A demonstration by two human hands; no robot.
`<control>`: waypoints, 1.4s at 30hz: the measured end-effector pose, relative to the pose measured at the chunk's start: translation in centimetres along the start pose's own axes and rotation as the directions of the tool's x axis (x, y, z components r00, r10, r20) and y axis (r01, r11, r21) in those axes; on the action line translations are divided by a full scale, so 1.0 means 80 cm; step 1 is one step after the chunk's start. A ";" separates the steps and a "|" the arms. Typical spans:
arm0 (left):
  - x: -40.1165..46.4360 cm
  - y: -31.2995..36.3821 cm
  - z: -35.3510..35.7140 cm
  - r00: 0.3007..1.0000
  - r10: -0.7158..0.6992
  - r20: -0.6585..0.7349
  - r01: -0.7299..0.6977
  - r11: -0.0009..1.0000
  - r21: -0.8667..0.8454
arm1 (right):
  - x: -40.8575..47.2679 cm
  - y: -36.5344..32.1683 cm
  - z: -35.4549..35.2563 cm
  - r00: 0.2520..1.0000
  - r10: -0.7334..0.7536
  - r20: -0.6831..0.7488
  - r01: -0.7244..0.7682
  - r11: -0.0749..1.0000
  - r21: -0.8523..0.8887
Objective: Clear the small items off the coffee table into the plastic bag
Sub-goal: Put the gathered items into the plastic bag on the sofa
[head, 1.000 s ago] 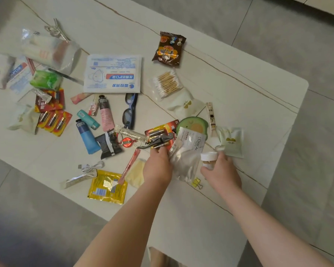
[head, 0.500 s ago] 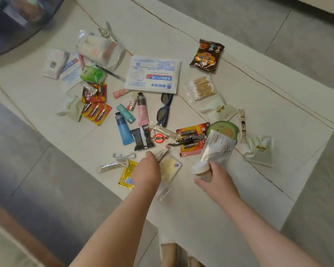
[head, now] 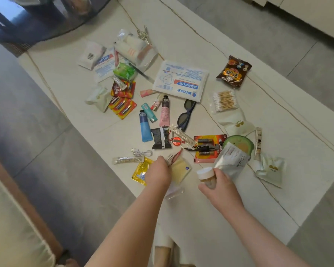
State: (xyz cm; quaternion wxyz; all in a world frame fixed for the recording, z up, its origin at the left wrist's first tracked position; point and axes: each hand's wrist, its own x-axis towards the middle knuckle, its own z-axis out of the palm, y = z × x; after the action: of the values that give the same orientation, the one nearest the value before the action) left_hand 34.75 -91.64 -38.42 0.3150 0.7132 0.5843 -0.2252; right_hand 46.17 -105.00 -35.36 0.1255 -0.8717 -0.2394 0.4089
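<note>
Many small items lie scattered on the white coffee table (head: pixel 210 218). My left hand (head: pixel 158 173) grips a clear plastic bag (head: pixel 178 171) near the table's front edge, beside a thin red sachet (head: pixel 176 157); the bag holds something pale yellow. My right hand (head: pixel 218 186) grips a small jar with a white lid (head: pixel 205 173) and pinches a silver L'Oreal sachet (head: pixel 232 162) against it. Ahead lie a battery pack (head: pixel 208 149), a green round pack (head: pixel 240 144), sunglasses (head: pixel 185 114), a blue tube (head: pixel 145 127) and a pink tube (head: pixel 164 112).
A yellow sachet (head: pixel 141 172) and a USB cable (head: pixel 141 152) lie left of my left hand. A mask packet (head: pixel 181 81), cotton swabs (head: pixel 224 101) and a snack bag (head: pixel 233 71) sit farther back. A dark round table (head: pixel 46 18) stands at top left, a sofa edge (head: pixel 14 218) at lower left.
My left hand moved left from the battery pack to the red sachet, carrying the bag along. My right hand lifted the jar and the silver sachet off the table. The view shifted left.
</note>
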 end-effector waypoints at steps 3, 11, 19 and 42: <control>-0.012 0.002 -0.007 1.000 0.006 -0.023 -0.008 0.994 -0.113 | -0.002 -0.011 -0.006 0.999 -0.050 -0.004 0.049 0.999 -0.017; -0.065 -0.011 -0.043 0.997 -0.018 -0.077 -0.012 0.926 -0.378 | -0.039 -0.053 -0.031 0.991 -0.131 -0.005 0.131 0.990 -0.043; -0.126 -0.051 -0.149 0.972 -0.159 -0.171 0.042 0.841 -0.539 | -0.091 -0.165 -0.057 0.956 -0.293 0.023 0.294 0.954 -0.060; -0.193 -0.592 -0.342 0.724 -0.679 -0.119 0.148 0.321 -0.935 | -0.297 -0.584 0.299 0.707 -0.554 0.440 0.639 0.766 -0.064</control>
State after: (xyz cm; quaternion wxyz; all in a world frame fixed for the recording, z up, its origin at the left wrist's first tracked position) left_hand -16.04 -77.20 -17.43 0.4013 0.2882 0.8392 0.2272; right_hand -0.09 -76.90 -15.67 0.1072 -0.6530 -0.5717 0.4850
